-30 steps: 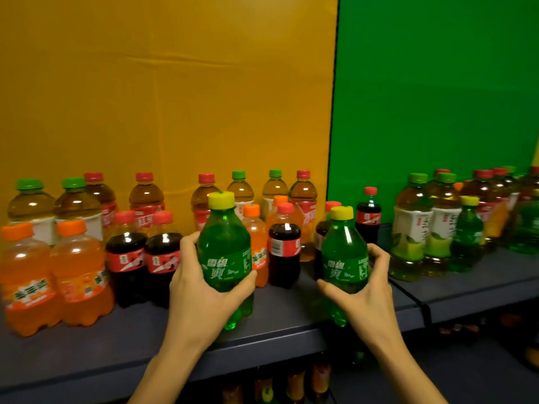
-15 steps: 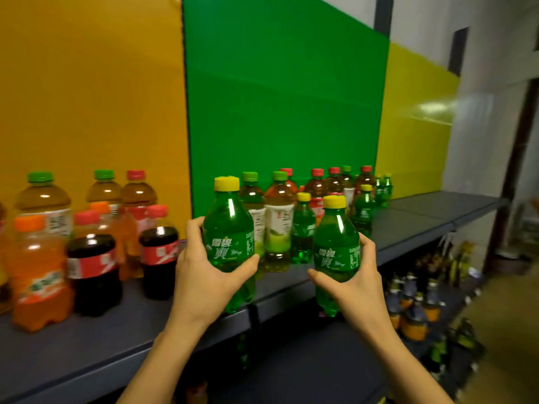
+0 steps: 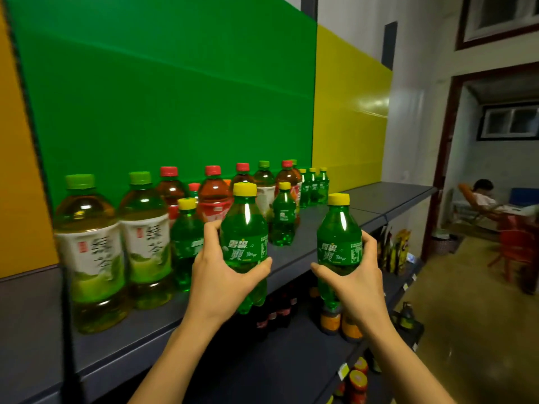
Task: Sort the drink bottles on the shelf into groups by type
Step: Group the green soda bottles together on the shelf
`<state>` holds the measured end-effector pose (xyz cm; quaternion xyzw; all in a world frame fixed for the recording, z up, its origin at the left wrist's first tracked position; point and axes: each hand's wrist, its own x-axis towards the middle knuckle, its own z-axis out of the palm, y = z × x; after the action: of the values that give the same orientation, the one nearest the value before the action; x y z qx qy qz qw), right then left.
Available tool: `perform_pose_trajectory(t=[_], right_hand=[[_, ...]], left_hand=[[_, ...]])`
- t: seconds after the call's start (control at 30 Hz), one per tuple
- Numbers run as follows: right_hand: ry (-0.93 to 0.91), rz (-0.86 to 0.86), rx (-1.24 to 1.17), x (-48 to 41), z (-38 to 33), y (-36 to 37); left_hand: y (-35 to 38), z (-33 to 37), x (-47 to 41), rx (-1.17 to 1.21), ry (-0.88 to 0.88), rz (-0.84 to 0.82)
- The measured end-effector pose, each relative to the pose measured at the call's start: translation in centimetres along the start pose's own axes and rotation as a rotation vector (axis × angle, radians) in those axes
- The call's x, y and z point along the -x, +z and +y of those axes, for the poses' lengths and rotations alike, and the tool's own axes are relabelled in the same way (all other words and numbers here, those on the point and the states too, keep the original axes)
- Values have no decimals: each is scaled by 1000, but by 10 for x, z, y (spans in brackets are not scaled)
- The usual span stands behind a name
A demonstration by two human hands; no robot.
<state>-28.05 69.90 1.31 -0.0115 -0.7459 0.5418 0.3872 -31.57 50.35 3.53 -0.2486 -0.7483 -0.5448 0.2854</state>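
Observation:
My left hand [image 3: 217, 279] grips a green soda bottle with a yellow cap [image 3: 244, 228], held in the air in front of the grey shelf [image 3: 294, 255]. My right hand [image 3: 354, 279] grips a second green soda bottle [image 3: 338, 231], held off the shelf's front edge. On the shelf stand two large green tea bottles [image 3: 90, 243] at the left, another green soda bottle [image 3: 186, 240], red-capped tea bottles [image 3: 213, 196] behind, and three small green soda bottles [image 3: 313, 185] at the far end.
Green [image 3: 175, 97] and yellow [image 3: 350, 118] panels back the shelf. The shelf's right part [image 3: 388, 193] is bare. A lower shelf [image 3: 291, 345] holds more bottles. A doorway at the right shows a seated person [image 3: 481, 196] and red chairs [image 3: 516, 252].
My view has swung right along the shelf, and both hands have carried their green soda bottles that way. The orange and cola bottles have left the view.

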Motion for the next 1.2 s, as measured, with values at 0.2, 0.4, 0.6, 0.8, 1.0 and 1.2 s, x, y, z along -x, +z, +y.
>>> perform_pose_trajectory(t=[0.2, 0.4, 0.6, 0.8, 1.0, 1.2], right_hand=[[-3, 23, 29, -70, 61, -25], [-32, 27, 57, -162, 114, -44], [-37, -30, 55, -248, 159, -56], [-12, -102, -19, -318, 207, -51], [-3, -254, -92, -388, 256, -31], [-7, -469, -134, -447, 284, -7]], left_hand=[[89, -23, -45, 32, -2, -23], [181, -44, -108, 19, 3, -2], [255, -63, -161, 1, -4, -1], [310, -78, -194, -72, -57, -2], [351, -95, -231, -195, -93, 131], [375, -118, -272, -334, -144, 276]])
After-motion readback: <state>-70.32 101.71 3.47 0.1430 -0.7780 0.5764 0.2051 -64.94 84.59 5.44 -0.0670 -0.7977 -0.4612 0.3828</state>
